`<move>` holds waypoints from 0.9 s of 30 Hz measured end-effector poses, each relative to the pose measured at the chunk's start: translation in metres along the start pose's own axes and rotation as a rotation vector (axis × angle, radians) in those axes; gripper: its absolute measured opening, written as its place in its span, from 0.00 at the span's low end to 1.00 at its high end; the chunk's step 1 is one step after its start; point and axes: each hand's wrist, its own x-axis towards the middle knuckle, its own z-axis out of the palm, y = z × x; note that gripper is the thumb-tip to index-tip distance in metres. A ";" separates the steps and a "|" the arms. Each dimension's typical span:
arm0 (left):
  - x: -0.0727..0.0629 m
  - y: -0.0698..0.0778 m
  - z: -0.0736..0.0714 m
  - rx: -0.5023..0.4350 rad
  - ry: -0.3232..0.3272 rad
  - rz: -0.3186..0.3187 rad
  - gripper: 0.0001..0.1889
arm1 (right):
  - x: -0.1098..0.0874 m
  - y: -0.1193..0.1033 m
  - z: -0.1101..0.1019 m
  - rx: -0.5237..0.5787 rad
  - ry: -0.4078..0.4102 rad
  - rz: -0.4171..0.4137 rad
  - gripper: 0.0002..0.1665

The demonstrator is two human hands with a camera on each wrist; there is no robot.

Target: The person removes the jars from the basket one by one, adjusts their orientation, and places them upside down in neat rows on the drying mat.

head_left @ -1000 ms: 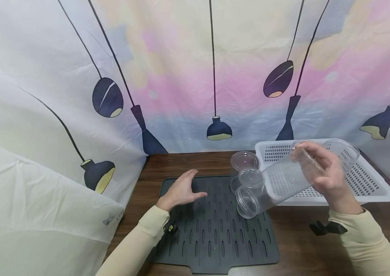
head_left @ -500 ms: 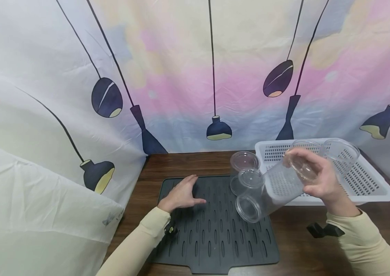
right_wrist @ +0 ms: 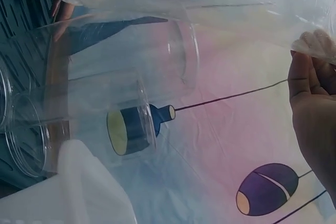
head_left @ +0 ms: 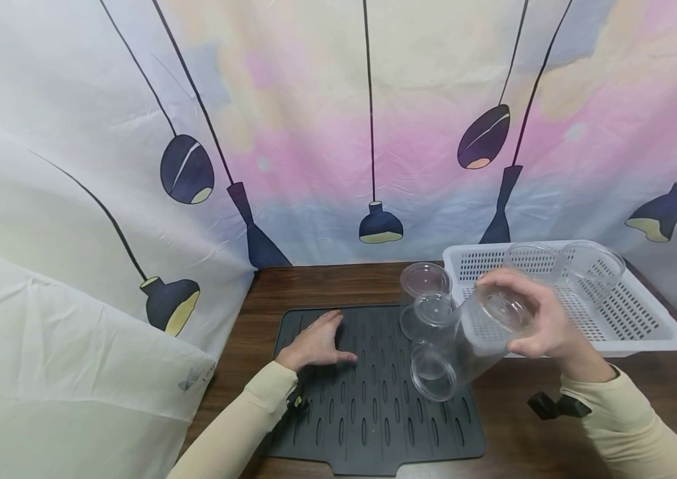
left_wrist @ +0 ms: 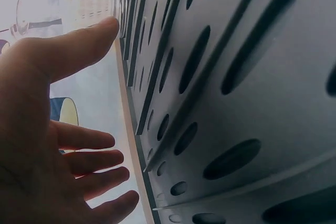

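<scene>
Between left hand (head_left: 313, 343), fingers spread over one grey mat (head_left: 368, 442), and right hand (head_left: 544, 319), gripping one tilted cup (head_left: 475, 336), two upright cups (head_left: 425, 281) stand, two further cups (head_left: 593, 261) in one basket (head_left: 652, 344) behind right hand.

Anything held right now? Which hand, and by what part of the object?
The right hand grips a tilted clear cup around its raised end, the one farther from the dark drying mat. The left hand holds nothing.

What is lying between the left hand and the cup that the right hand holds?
The head view shows only the bare mat between the left hand and the tilted cup in the right hand; no other object is there.
</scene>
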 end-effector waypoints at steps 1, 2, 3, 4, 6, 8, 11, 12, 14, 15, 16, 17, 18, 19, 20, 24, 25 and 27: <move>0.000 0.000 0.001 0.004 -0.003 -0.001 0.52 | -0.001 0.001 0.001 -0.017 -0.009 0.002 0.45; 0.000 0.000 0.001 0.007 -0.006 -0.002 0.52 | -0.001 0.001 0.002 -0.027 -0.020 0.000 0.46; 0.000 0.000 0.002 0.008 -0.008 -0.002 0.52 | -0.001 0.002 0.003 -0.037 -0.035 -0.002 0.46; 0.000 -0.001 0.002 0.008 -0.013 -0.004 0.52 | -0.001 0.003 0.004 -0.054 -0.049 -0.006 0.47; 0.000 -0.001 0.004 0.004 -0.021 -0.004 0.51 | -0.001 0.005 0.006 -0.073 -0.074 -0.021 0.47; 0.000 -0.001 0.005 0.000 -0.028 -0.004 0.51 | -0.002 0.007 0.008 -0.100 -0.093 -0.022 0.47; -0.001 -0.002 0.007 0.001 -0.035 -0.005 0.51 | -0.003 0.009 0.010 -0.103 -0.115 -0.024 0.47; -0.001 -0.002 0.007 0.005 -0.037 -0.005 0.51 | -0.003 0.010 0.011 -0.108 -0.117 -0.020 0.47; 0.000 -0.002 0.008 0.016 -0.042 -0.005 0.51 | -0.004 0.010 0.012 -0.114 -0.123 -0.015 0.48; 0.000 -0.002 0.009 0.019 -0.046 -0.005 0.51 | -0.004 0.011 0.012 -0.112 -0.127 -0.015 0.48; 0.000 -0.002 0.009 0.022 -0.049 -0.004 0.51 | -0.005 0.011 0.013 -0.121 -0.129 -0.011 0.48; 0.000 -0.002 0.010 0.023 -0.050 -0.002 0.51 | -0.005 0.012 0.013 -0.133 -0.132 -0.007 0.49; 0.000 -0.002 0.010 0.024 -0.051 0.000 0.51 | -0.005 0.012 0.013 -0.148 -0.133 -0.003 0.49; 0.000 -0.001 0.010 0.024 -0.051 0.001 0.51 | -0.006 0.012 0.014 -0.153 -0.139 0.001 0.49; 0.000 -0.001 0.010 0.022 -0.052 0.001 0.51 | -0.006 0.013 0.014 -0.157 -0.145 0.005 0.49; 0.000 0.000 0.010 0.022 -0.059 0.004 0.51 | -0.007 0.014 0.017 -0.175 -0.161 0.009 0.49; 0.000 0.000 0.011 0.021 -0.063 0.003 0.51 | -0.007 0.015 0.018 -0.166 -0.168 0.007 0.49; -0.001 0.000 0.011 0.022 -0.069 0.004 0.51 | -0.008 0.016 0.019 -0.174 -0.174 0.002 0.49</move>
